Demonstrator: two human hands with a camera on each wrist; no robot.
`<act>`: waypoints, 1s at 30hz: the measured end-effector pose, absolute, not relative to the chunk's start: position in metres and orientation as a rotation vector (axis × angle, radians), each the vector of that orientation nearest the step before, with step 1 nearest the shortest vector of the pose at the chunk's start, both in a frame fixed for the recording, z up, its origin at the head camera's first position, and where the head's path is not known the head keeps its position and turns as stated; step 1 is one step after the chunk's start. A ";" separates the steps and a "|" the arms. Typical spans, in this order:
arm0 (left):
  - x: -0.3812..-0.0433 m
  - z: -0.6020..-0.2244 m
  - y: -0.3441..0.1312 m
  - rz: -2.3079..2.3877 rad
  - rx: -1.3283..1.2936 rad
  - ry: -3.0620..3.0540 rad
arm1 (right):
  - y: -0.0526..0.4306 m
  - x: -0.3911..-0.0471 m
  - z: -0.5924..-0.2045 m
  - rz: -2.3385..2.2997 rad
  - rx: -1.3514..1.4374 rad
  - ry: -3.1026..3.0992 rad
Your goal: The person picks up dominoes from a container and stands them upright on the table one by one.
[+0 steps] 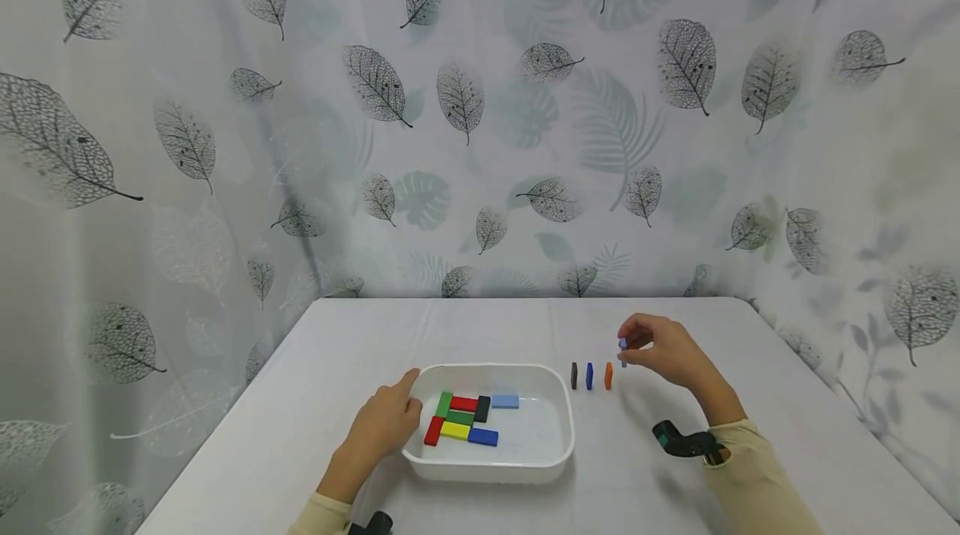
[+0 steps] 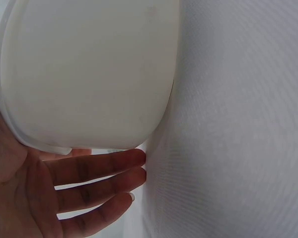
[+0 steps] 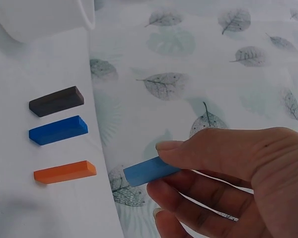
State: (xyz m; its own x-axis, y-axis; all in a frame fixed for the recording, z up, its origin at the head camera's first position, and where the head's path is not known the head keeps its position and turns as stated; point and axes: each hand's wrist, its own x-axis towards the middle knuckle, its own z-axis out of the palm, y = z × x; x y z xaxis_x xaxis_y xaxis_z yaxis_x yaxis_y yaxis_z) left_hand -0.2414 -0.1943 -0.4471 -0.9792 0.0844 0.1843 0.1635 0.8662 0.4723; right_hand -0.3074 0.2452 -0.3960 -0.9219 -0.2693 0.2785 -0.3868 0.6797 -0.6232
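At the left end of the white plastic tub (image 1: 517, 473), my left hand (image 1: 382, 417) holds the rim. In the left wrist view its fingers (image 2: 97, 166) lie along the outside wall, while the thumb is hidden. My right hand (image 1: 667, 352) pinches a light blue block (image 3: 149, 171) between thumb and fingers, beyond a row of small blocks on the table. That row has a black block (image 3: 57, 101), a dark blue block (image 3: 58, 131) and an orange block (image 3: 64, 172), each standing upright and apart from the others.
Inside the tub lie several flat blocks, among them a yellow block (image 1: 455, 430), a red block (image 1: 434, 431) and another light blue block (image 1: 505, 402). A white cloth (image 1: 480, 335) covers the table. Leaf-patterned curtains (image 1: 480, 143) hang behind and at both sides.
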 end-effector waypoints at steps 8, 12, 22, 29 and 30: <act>-0.241 -0.448 -0.195 -0.749 -0.193 -2.883 | 0.248 -0.310 -0.404 1.077 0.507 -2.757; -0.241 -0.448 -0.196 -0.748 -0.196 -2.879 | 0.251 -0.314 -0.411 1.099 0.479 -2.774; -0.242 -0.448 -0.196 -0.740 -0.195 -2.878 | 0.255 -0.318 -0.420 1.132 0.442 -2.793; -0.242 -0.448 -0.196 -0.740 -0.192 -2.883 | 0.255 -0.319 -0.426 1.159 0.428 -2.797; -0.242 -0.448 -0.196 -0.740 -0.194 -2.883 | 0.255 -0.319 -0.427 1.162 0.424 -2.798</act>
State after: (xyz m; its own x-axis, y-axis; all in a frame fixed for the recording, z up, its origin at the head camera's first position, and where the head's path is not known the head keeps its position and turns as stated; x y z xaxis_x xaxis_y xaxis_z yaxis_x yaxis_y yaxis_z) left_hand -0.2424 -0.1962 -0.4483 -0.9790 0.0855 0.1851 0.1642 0.8691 0.4666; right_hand -0.3191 0.2555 -0.4272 -0.9581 -0.2221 0.1807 -0.2847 0.6736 -0.6821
